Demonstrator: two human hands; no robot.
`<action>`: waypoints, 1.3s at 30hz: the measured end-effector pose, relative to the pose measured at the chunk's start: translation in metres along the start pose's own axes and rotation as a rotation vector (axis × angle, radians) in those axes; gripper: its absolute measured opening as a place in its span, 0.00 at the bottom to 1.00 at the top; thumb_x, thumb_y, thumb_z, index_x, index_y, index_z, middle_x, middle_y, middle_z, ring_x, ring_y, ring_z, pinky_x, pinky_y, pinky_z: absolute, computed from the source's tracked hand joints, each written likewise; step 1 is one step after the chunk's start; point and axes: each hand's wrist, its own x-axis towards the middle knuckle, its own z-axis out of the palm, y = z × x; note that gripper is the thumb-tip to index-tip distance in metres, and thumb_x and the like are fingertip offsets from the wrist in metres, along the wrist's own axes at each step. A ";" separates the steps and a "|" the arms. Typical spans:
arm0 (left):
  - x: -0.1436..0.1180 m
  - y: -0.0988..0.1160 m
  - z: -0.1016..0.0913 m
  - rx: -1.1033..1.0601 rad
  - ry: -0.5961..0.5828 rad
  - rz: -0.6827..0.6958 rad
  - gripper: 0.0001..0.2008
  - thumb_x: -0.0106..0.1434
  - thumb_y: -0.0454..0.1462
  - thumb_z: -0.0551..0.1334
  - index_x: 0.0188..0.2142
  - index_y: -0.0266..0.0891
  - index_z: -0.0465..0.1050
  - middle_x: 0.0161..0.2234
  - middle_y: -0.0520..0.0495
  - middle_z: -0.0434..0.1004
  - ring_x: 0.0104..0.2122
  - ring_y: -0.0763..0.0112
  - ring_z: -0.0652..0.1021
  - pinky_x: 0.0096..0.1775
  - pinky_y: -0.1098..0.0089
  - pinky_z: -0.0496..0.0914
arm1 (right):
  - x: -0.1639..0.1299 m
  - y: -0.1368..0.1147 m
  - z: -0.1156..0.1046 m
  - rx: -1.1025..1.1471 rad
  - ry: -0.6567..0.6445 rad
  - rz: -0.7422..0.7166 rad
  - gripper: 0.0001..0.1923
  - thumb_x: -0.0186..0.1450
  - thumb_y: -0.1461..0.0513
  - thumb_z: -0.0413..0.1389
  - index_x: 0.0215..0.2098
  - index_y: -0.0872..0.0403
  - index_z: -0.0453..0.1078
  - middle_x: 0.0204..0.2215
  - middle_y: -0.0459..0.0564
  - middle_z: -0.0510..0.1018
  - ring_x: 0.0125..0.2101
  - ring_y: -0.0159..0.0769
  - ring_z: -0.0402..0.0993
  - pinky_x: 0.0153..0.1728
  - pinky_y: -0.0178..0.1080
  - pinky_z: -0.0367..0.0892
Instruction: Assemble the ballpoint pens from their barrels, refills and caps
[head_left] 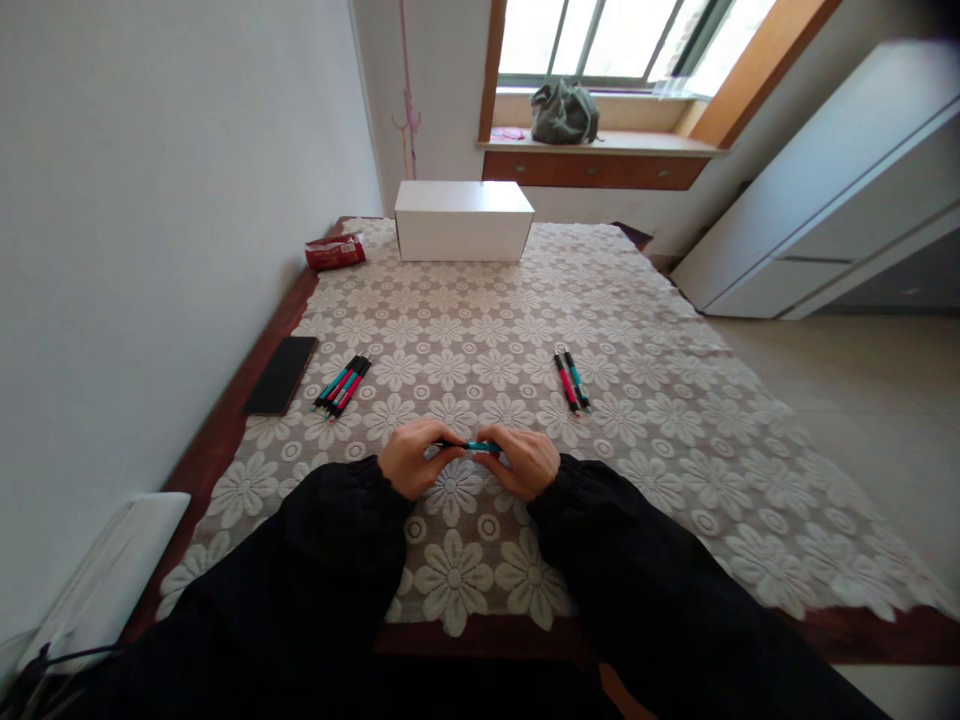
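Between my two hands, a teal and black pen (480, 446) lies crosswise just above the lace tablecloth. My left hand (420, 456) pinches its black end between thumb and fingers. At its teal end, my right hand (521, 460) grips in the same way. Off to the left rests a bundle of several teal, red and black pens (343, 386), side by side. On the right lie a red and black pen (566, 382) and a teal and black pen (577, 379), close together. The fingers partly hide the held pen's ends.
A black phone-like slab (282, 375) lies near the table's left edge. Farther back are a red packet (334, 251) and a long white box (463, 222). The lace tablecloth (465, 330) covers the table. A white power strip-like object (112, 570) sits at the lower left.
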 end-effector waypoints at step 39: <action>0.005 0.002 -0.005 0.103 -0.003 -0.123 0.11 0.70 0.42 0.61 0.35 0.40 0.77 0.30 0.49 0.80 0.31 0.68 0.77 0.36 0.69 0.71 | 0.007 -0.001 -0.011 0.009 0.158 -0.067 0.12 0.76 0.57 0.49 0.41 0.52 0.72 0.30 0.49 0.77 0.33 0.38 0.71 0.36 0.38 0.65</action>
